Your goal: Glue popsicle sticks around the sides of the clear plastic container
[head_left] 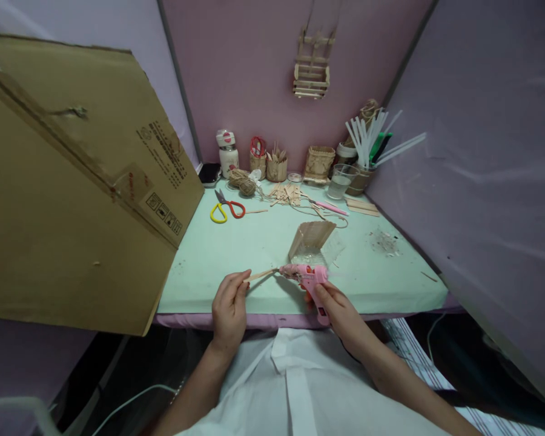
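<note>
Between the thumb and fingers of my left hand (229,309) is one end of a thin wooden craft stick (261,275), pointing to the right. My right hand (340,307) is wrapped round the handle of a pink hot glue gun (315,280). The gun's nozzle meets or nearly meets the stick's far end; I cannot tell whether they touch. Just behind the gun stands a small piece built of joined craft sticks (309,237), with an upright panel and a clear, shiny base.
Scissors (227,208), twine (243,181), loose sticks (287,194) and a pink pen-like tool (331,208) lie farther back. A cup of water (340,181) and a holder of glue sticks (366,145) stand back right. Scraps (385,243) lie right; a large cardboard sheet (86,194) leans left.
</note>
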Demonstrator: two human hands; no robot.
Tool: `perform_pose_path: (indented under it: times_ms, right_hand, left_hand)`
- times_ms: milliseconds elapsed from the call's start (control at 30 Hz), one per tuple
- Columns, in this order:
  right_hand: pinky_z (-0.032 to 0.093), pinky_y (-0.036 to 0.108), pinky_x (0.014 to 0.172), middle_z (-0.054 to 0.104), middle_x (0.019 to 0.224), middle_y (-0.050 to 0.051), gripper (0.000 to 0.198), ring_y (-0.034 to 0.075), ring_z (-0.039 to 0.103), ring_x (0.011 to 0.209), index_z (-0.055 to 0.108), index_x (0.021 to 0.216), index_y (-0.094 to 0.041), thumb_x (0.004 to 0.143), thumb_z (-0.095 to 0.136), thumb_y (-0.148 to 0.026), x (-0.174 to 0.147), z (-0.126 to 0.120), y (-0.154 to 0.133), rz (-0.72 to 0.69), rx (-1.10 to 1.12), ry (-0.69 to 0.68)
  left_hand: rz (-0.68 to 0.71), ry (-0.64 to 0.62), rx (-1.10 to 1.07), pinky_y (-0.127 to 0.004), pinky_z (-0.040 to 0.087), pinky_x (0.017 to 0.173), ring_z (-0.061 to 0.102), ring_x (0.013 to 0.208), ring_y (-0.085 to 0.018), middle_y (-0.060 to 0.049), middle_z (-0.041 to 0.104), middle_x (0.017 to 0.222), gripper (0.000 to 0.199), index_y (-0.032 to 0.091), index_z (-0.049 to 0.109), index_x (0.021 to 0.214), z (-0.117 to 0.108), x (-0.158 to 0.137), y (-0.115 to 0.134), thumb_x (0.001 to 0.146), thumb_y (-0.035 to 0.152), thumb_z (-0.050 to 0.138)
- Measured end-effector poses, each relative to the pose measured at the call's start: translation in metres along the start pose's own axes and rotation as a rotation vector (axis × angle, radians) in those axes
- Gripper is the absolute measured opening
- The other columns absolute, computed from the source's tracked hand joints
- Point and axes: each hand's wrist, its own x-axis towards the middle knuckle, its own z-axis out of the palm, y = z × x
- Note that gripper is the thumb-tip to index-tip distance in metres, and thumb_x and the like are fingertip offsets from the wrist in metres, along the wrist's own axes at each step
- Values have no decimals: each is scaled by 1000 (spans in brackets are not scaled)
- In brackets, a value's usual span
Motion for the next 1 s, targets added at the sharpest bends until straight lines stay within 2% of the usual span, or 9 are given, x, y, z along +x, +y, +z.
perform_pose_path:
  times_ms: [200, 333, 433, 533, 633, 700, 767, 867, 1000]
  right_hand:
    - [42, 28, 65, 59, 75, 2, 52, 17, 52, 73, 59, 76, -20, 83, 51, -70, -3, -3, -12, 23, -75, 11]
    - [42, 26, 61, 61, 76, 2, 53, 17, 52, 71, 63, 78, -20, 81, 52, -72, -20, -18, -32, 46, -133, 35]
    - [43, 26, 58, 65, 80, 4, 53, 17, 55, 71, 68, 88, -21, 82, 51, -72, -31, -40, -40, 28, -126, 153]
    - [44, 26, 57, 67, 84, 6, 54, 18, 57, 72, 67, 98, -21, 84, 48, -70, -25, -73, -37, -96, -145, 342]
    - [43, 29, 59, 65, 86, 8, 49, 20, 56, 73, 64, 95, -21, 89, 43, -65, 0, -110, -22, -221, -396, 516]
    - [43, 34, 68, 64, 84, 10, 46, 23, 55, 77, 63, 91, -20, 89, 41, -60, 21, -133, -6, -342, -692, 590]
    - [42, 40, 72, 62, 76, 12, 47, 26, 53, 75, 63, 86, -18, 90, 37, -56, 37, -150, 12, -348, -983, 686]
    - [40, 42, 75, 61, 77, 16, 46, 29, 53, 78, 64, 88, -13, 93, 36, -48, 49, -163, 36, -288, -1316, 689]
    - [39, 42, 78, 61, 82, 17, 41, 30, 53, 80, 64, 95, -10, 92, 46, -46, 50, -162, 51, -255, -1497, 639]
  left_hand:
    - [0, 5, 6, -28, 54, 80, 65, 88, -14, -6, 68, 98, 23, 19, 69, 109, 0, 0, 1, 97, 23, 49]
    - [-13, 5, 6, -28, 54, 80, 65, 88, -15, -6, 68, 98, 24, 19, 69, 109, -1, 1, 2, 97, 24, 49]
    - [-32, 6, -4, -29, 54, 82, 65, 92, -16, -7, 68, 100, 24, 18, 69, 108, -2, 2, 3, 97, 25, 49]
    - [-48, 2, -22, -30, 54, 85, 65, 98, -17, -7, 69, 104, 24, 18, 70, 106, -1, 5, 6, 97, 26, 49]
    - [-49, -19, -48, -30, 54, 87, 65, 100, -17, -7, 70, 106, 24, 19, 70, 106, 1, 12, 9, 97, 27, 49]
    - [-46, -29, -60, -29, 54, 85, 66, 97, -17, -7, 70, 105, 24, 19, 70, 106, 3, 18, 10, 97, 27, 50]
    - [-37, -41, -60, -29, 55, 84, 66, 95, -16, -7, 70, 104, 24, 18, 70, 106, 5, 25, 12, 97, 28, 50]
    - [-2, -67, -39, -29, 54, 84, 67, 93, -16, -6, 71, 100, 24, 18, 70, 107, 9, 37, 15, 96, 27, 51]
    - [69, -114, -5, -29, 55, 85, 67, 91, -15, -7, 72, 102, 24, 18, 69, 110, 17, 51, 19, 97, 26, 50]
